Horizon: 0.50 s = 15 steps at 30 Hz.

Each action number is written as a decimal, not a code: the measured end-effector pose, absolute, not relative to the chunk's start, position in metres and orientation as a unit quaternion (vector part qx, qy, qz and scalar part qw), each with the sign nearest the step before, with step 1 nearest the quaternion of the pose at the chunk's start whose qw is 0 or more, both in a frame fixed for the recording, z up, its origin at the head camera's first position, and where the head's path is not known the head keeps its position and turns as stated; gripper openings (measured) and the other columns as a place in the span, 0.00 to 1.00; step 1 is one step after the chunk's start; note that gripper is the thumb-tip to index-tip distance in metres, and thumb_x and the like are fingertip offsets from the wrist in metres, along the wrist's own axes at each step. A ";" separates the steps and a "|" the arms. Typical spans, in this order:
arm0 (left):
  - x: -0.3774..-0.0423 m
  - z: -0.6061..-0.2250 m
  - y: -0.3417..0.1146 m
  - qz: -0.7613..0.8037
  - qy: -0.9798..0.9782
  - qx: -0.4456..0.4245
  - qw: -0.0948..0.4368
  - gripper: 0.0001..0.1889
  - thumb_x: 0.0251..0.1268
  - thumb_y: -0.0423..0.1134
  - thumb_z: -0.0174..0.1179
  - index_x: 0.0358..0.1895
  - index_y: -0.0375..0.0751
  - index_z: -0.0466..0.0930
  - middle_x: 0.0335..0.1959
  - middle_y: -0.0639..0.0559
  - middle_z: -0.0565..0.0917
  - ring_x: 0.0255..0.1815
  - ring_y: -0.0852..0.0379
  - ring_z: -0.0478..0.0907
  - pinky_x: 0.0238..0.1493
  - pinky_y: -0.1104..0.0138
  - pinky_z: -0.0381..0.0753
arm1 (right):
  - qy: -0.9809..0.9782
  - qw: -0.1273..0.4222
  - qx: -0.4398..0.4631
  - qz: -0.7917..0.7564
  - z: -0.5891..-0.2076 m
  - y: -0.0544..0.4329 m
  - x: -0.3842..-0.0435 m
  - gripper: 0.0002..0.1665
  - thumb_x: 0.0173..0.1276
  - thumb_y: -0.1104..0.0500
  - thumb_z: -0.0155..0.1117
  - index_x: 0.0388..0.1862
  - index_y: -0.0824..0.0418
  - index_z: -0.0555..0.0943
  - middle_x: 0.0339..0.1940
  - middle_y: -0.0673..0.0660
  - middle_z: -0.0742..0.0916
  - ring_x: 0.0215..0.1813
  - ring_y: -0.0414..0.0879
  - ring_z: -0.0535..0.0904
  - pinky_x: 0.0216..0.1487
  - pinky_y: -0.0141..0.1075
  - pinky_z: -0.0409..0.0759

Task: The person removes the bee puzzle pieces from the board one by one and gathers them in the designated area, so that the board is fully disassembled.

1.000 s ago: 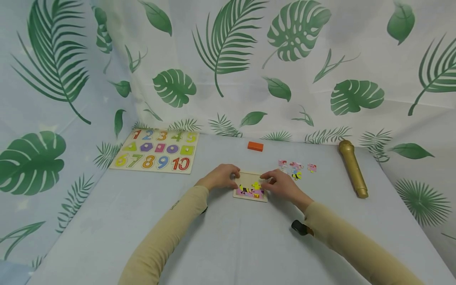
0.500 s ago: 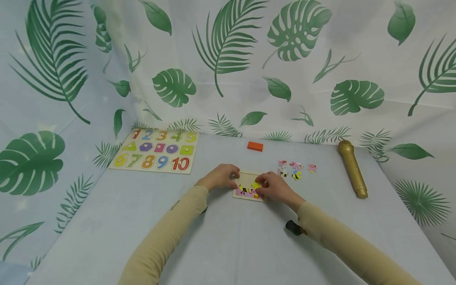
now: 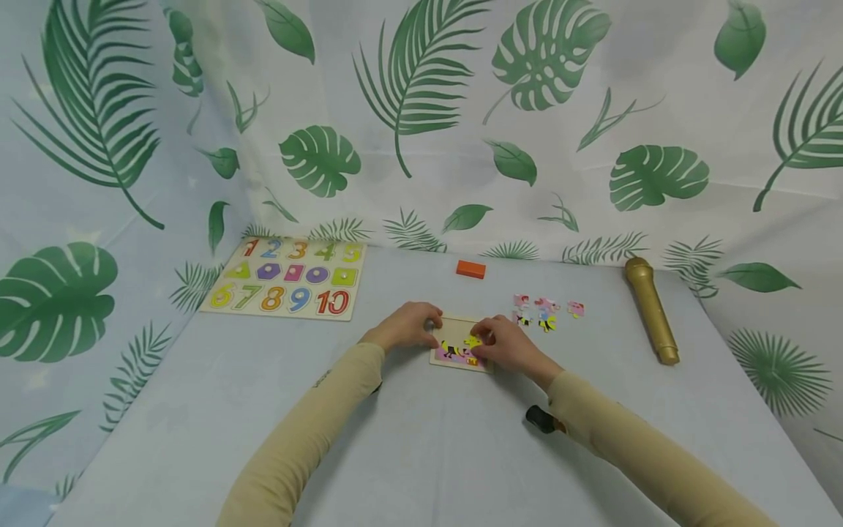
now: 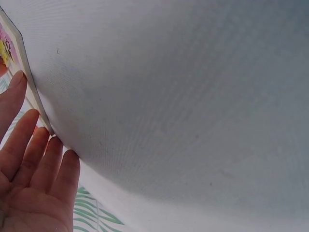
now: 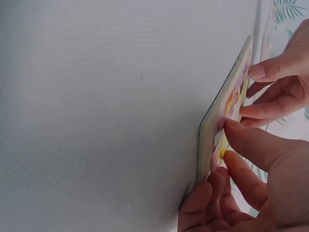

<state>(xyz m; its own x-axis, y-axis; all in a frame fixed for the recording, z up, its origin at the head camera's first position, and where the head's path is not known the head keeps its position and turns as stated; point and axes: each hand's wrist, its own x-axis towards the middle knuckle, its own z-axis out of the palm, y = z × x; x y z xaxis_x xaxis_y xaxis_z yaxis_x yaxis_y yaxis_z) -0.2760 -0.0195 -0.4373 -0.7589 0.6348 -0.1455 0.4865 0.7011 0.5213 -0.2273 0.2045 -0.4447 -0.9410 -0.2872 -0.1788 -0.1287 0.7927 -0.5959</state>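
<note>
A small wooden jigsaw tray [image 3: 454, 329] lies on the table, its lower part filled with pink, yellow and black picture pieces and its upper part bare wood. At its left edge, my left hand [image 3: 408, 327] rests thumb and fingertips against the frame; in the left wrist view the fingers are fairly straight. My right hand [image 3: 510, 348] is over the tray's right side, thumb and index finger pinching a pink-and-yellow puzzle piece [image 5: 221, 152] at the tray surface. The other right fingers touch the tray's edge. Much of the piece is hidden by the fingers.
Several loose puzzle pieces [image 3: 545, 318] lie right of the tray. Behind stands an orange block [image 3: 470, 269]. A number-and-shape board [image 3: 279, 282] lies at the back left, a gold microphone [image 3: 652, 311] at the right. Leaf-patterned cloth [image 3: 421, 183] walls the table's back.
My right hand has moved left, from the tray's right edge in over its pieces, and has stayed there since. My left hand has kept its place on the left edge.
</note>
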 end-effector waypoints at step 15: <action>-0.278 -0.438 -0.019 0.233 0.908 0.306 0.165 0.18 0.58 0.38 0.71 0.51 0.37 0.82 0.65 0.47 0.75 0.70 0.50 0.66 0.72 0.61 0.61 | 0.937 0.116 -0.113 -0.310 -0.448 0.206 -0.226 0.20 0.65 0.58 0.69 0.54 0.61 0.80 0.40 0.56 0.77 0.42 0.50 0.71 0.40 0.39 0.72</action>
